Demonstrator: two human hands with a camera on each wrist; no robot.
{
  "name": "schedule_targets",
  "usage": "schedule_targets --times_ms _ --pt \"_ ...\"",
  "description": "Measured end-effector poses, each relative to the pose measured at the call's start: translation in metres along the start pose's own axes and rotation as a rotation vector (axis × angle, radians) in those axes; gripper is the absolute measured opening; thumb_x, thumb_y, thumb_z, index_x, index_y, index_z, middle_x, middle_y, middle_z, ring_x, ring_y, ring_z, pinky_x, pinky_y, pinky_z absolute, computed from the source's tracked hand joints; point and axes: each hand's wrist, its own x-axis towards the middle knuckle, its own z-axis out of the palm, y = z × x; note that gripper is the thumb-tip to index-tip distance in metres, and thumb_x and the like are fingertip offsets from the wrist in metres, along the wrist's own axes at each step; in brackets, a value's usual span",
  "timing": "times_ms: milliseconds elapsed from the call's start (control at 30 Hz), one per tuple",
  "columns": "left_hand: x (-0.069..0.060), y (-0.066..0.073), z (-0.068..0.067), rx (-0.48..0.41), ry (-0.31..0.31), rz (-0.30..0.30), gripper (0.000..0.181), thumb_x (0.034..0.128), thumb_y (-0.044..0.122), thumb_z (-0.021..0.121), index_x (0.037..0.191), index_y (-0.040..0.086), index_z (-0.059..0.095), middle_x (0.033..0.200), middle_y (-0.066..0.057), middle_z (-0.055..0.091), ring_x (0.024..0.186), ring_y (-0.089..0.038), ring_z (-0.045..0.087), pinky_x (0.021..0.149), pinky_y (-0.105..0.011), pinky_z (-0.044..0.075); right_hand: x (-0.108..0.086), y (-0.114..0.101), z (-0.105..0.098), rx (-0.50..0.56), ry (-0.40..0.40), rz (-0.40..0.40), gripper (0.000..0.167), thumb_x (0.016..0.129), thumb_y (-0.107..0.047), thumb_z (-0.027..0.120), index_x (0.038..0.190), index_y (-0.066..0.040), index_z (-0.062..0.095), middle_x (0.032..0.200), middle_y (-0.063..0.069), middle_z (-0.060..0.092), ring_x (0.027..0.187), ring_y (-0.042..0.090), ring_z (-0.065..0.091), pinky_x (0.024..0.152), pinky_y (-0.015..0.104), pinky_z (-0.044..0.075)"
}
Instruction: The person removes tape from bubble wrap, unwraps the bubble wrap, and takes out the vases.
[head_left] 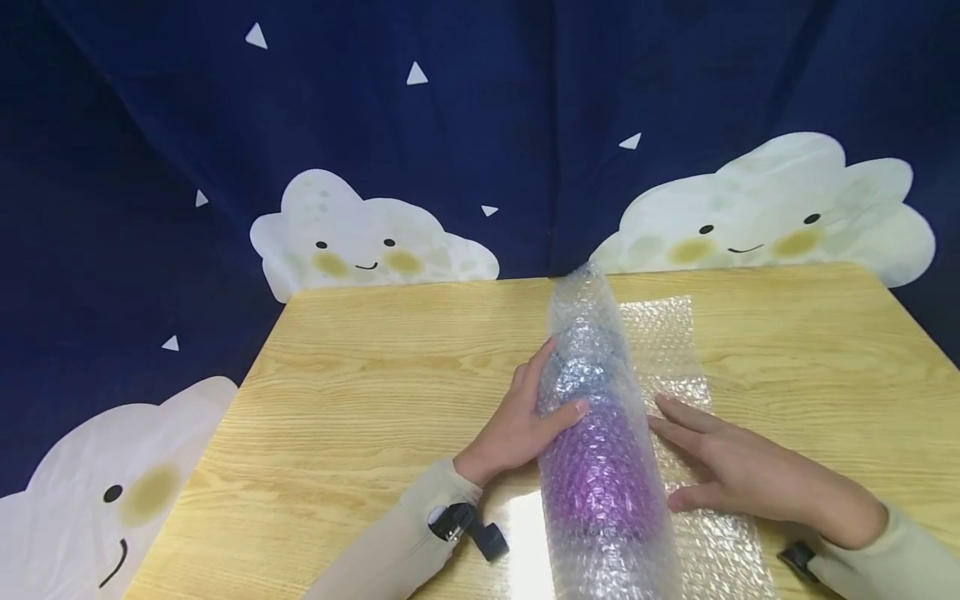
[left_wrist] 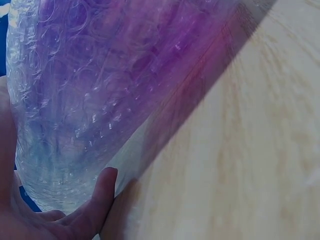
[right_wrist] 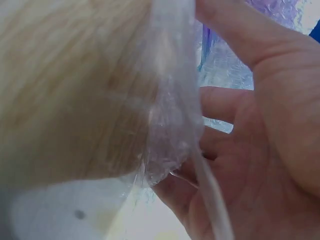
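Observation:
A long roll of bubble wrap [head_left: 603,467] lies lengthwise on the table, with something purple and blue showing through its layers. My left hand [head_left: 525,421] rests on the roll's left side, thumb on top and fingers along the edge; the left wrist view shows the thumb and palm of this hand [left_wrist: 75,220] against the wrapped bundle [left_wrist: 100,75]. On the roll's right side, my right hand [head_left: 750,471] touches it with extended fingers, above a flat sheet of bubble wrap [head_left: 720,550]. In the right wrist view, a clear film edge [right_wrist: 175,100] crosses before the fingers of that hand [right_wrist: 240,135].
The wooden table [head_left: 360,400] extends to both sides of the roll. Behind it hangs a dark blue cloth [head_left: 450,125] with smiling white clouds and small triangles. The flat bubble wrap reaches from near the back of the table to the front edge of view.

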Motion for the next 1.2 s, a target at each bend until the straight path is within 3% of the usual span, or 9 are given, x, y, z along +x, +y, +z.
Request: schedule_targets --times_ms 167,400,767,1200 --pt "0.001 0.000 0.002 -0.003 0.011 0.002 0.087 0.0949 0.062 0.061 0.159 0.056 0.003 0.170 -0.010 0.024 0.154 -0.035 0.035 0.120 -0.067 0.033 -0.002 0.003 0.003 0.024 -0.009 0.003 0.102 0.081 -0.076 0.062 0.153 -0.006 0.049 0.164 0.029 0.035 0.141 0.050 0.049 0.105 0.059 0.051" --pt "0.004 0.002 0.009 0.009 -0.020 0.004 0.086 0.0957 0.064 0.059 0.159 0.056 0.001 0.172 -0.007 0.021 0.155 -0.034 0.034 0.120 -0.065 0.035 -0.011 0.006 0.006 -0.006 0.012 0.018 0.103 0.078 -0.073 0.065 0.153 -0.005 0.049 0.163 0.030 0.034 0.139 0.051 0.050 0.103 0.059 0.051" --pt "0.000 -0.002 -0.001 0.017 0.022 -0.003 0.086 0.0955 0.063 0.060 0.159 0.057 0.002 0.171 -0.009 0.023 0.153 -0.038 0.037 0.118 -0.069 0.035 0.001 0.002 0.005 0.000 0.026 -0.033 0.099 0.081 -0.069 0.065 0.154 -0.004 0.047 0.163 0.030 0.034 0.141 0.050 0.049 0.105 0.058 0.050" --pt "0.001 0.000 0.000 0.007 0.017 -0.009 0.086 0.0951 0.062 0.061 0.159 0.057 0.004 0.171 -0.010 0.023 0.153 -0.039 0.037 0.119 -0.069 0.033 -0.001 -0.001 0.003 0.020 0.002 -0.005 0.104 0.080 -0.076 0.058 0.153 -0.002 0.048 0.164 0.030 0.033 0.142 0.051 0.047 0.108 0.058 0.048"
